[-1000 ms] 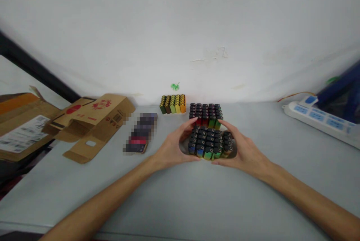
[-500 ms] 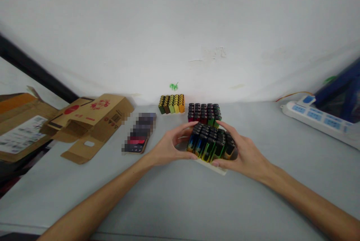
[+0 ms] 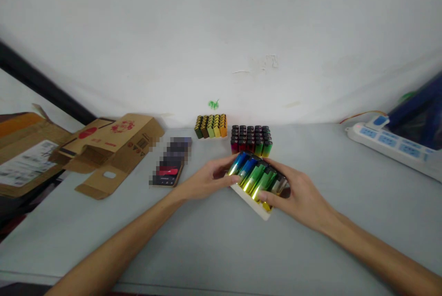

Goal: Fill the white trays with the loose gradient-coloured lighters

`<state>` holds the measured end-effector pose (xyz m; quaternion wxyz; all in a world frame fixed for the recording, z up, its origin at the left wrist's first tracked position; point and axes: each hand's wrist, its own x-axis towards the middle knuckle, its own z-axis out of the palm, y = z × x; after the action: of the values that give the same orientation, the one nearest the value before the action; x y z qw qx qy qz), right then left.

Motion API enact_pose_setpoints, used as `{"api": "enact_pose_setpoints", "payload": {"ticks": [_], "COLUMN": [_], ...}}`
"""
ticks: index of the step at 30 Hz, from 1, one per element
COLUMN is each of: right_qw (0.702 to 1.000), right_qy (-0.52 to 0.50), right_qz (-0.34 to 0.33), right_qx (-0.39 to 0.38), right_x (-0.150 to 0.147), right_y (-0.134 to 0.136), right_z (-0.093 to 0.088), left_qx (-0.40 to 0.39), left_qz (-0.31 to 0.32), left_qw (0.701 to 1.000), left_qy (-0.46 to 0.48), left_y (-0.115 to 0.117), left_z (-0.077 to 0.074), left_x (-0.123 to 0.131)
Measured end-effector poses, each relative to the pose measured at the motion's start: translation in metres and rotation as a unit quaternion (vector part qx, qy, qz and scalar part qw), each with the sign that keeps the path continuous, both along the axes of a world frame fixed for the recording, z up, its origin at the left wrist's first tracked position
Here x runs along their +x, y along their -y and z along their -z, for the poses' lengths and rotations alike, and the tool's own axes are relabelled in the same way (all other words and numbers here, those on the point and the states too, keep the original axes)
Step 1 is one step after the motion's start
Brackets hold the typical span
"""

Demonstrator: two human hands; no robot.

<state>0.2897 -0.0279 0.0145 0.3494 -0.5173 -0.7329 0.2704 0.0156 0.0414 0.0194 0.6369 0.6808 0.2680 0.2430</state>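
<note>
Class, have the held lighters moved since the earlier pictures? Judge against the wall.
Yes. The held lighters have tilted, their tops tipping toward the wall, showing more of the pale tray beneath them.

The table [image 3: 207, 250] carries a phone [image 3: 168, 179], carton [image 3: 119, 140], power strip [image 3: 395, 145] and lighter sets [image 3: 251, 139].

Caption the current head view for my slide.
Left hand and right hand hold a tilted tray of lighters at a grey table.

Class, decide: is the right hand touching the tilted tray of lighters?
Touching. In the head view, the right hand lays its thumb across the tray's front lighters.
</note>
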Motion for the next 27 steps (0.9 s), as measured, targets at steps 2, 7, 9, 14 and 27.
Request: {"api": "enact_pose_setpoints", "payload": {"ticks": [2, 7, 9, 14, 27], "right_qw": [1.000, 1.000, 1.000, 0.999, 0.975], "right_qy": [0.000, -0.001, -0.003, -0.029, -0.180], "right_qz": [0.003, -0.003, -0.006, -0.023, -0.098], "right_qx": [-0.016, -0.020, -0.004, 0.031, -0.090], "right_x": [-0.001, -0.003, -0.004, -0.005, -0.014], "right_y": [0.001, 0.002, 0.002, 0.000, 0.008], "right_z": [0.000, 0.002, 0.003, 0.010, 0.017], "left_qx": [0.001, 0.015, 0.020, 0.015, 0.013], "left_qz": [-0.005, -0.023, -0.027, -0.018, -0.057], "left_qw": [1.000, 1.000, 0.999, 1.000, 0.997], "left_qy": [-0.001, 0.000, 0.003, 0.000, -0.041], "left_y": [0.003, 0.008, 0.008, 0.005, 0.012], "left_z": [-0.003, -0.003, -0.002, -0.001, -0.005], "left_x": [0.003, 0.006, 0.006, 0.003, 0.017]}}
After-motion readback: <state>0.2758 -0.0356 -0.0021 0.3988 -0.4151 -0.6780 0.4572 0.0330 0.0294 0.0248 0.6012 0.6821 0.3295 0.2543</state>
